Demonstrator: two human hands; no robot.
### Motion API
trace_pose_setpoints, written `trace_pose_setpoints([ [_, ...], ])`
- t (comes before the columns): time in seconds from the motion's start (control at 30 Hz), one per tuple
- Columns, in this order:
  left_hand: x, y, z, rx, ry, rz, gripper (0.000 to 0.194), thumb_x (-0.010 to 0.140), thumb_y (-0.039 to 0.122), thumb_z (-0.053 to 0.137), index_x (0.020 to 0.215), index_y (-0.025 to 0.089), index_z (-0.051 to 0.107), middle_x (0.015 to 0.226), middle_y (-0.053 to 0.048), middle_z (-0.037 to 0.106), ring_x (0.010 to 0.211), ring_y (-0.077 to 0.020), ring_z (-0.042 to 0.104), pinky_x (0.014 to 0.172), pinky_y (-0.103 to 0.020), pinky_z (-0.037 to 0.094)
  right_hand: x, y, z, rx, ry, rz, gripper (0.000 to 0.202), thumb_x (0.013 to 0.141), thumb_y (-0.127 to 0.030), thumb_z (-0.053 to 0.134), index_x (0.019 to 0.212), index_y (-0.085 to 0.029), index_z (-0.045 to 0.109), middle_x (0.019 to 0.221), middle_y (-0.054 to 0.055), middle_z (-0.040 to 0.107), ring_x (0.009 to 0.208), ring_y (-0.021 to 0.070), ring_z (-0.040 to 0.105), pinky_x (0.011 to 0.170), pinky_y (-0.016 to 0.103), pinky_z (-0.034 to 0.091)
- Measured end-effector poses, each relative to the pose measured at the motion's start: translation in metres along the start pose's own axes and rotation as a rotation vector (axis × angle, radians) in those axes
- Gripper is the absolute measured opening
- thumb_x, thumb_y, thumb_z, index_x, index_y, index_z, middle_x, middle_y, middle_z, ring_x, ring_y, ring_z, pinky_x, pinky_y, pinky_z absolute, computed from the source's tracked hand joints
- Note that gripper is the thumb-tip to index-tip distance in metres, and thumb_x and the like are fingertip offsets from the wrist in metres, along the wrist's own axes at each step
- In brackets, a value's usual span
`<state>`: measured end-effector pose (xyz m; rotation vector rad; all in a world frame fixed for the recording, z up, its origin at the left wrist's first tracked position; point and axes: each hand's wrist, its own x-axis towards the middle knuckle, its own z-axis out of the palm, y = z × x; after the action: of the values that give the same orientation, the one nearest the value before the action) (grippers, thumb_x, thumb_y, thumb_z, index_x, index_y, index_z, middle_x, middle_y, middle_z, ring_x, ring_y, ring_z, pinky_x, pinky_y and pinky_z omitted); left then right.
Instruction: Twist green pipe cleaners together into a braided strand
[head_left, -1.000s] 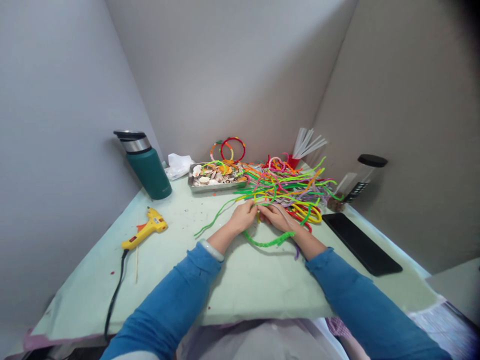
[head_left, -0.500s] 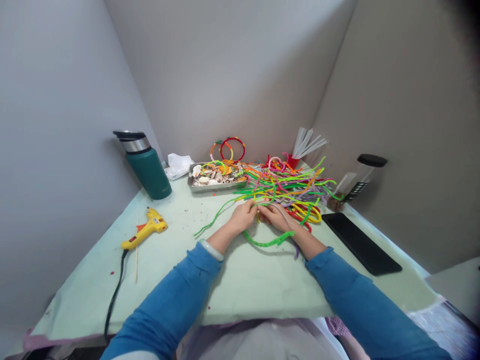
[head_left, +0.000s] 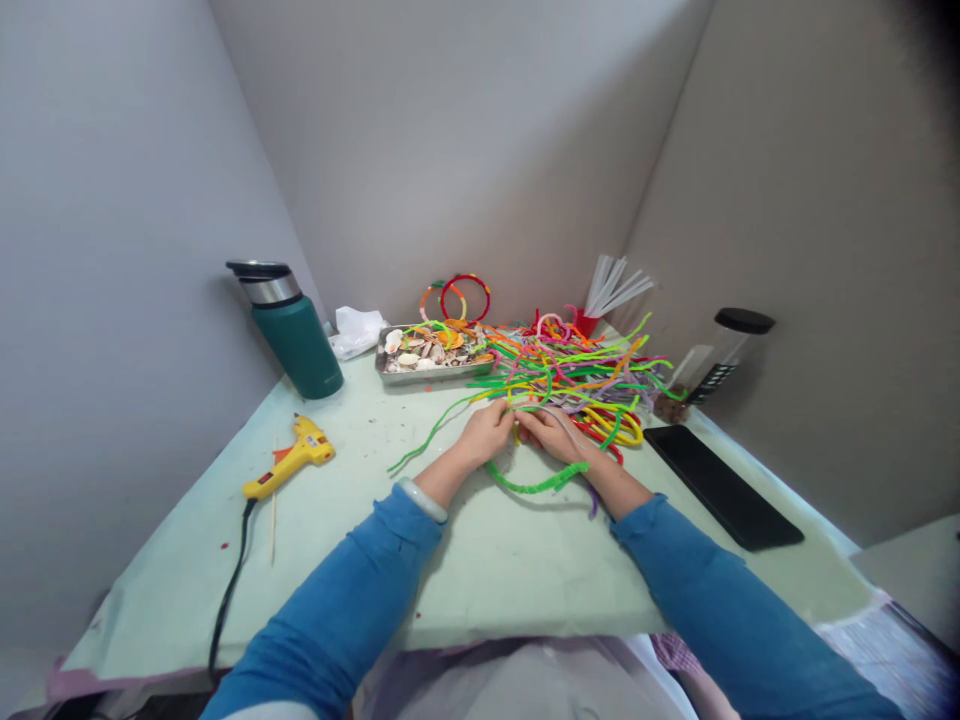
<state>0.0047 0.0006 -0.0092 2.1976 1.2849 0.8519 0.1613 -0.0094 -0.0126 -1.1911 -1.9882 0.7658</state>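
Observation:
My left hand (head_left: pixel 486 434) and my right hand (head_left: pixel 551 436) meet fingertip to fingertip above the middle of the table. Both are closed in a pinch on a pipe cleaner ring; a green fuzzy-wrapped part of the ring (head_left: pixel 534 488) curves below the hands toward my right wrist. A thin pale strand arcs over the right hand. A bit of yellow shows between the fingertips, too small to make out. A purple end (head_left: pixel 594 503) hangs by my right wrist. A long green pipe cleaner (head_left: pixel 427 440) stretches out to the left of my left hand.
Behind the hands lies a heap of coloured pipe cleaners (head_left: pixel 577 365), beside a metal tray (head_left: pixel 435 377) of shells. A yellow glue gun (head_left: pixel 292 460) and green bottle (head_left: pixel 300 345) are left. Right are a black phone-like slab (head_left: pixel 724 487) and clear jar (head_left: pixel 720 365). Two rings (head_left: pixel 489 300) lean at the wall.

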Motion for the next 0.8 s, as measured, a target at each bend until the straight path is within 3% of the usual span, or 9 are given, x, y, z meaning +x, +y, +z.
trace_pose_setpoints([
  [0.8, 0.0005, -0.0013, 0.0005, 0.023, 0.002, 0.009, 0.018, 0.083, 0.026, 0.035, 0.075, 0.018, 0.049, 0.074, -0.001, 0.056, 0.067, -0.0124, 0.047, 0.061, -0.024, 0.033, 0.0014, -0.0003, -0.0014, -0.059, -0.015, -0.028, 0.047, 0.084, -0.048, 0.035, 0.057, -0.016, 0.055, 0.048, 0.0, 0.049, 0.049, 0.0122, 0.046, 0.053, 0.025, 0.037],
])
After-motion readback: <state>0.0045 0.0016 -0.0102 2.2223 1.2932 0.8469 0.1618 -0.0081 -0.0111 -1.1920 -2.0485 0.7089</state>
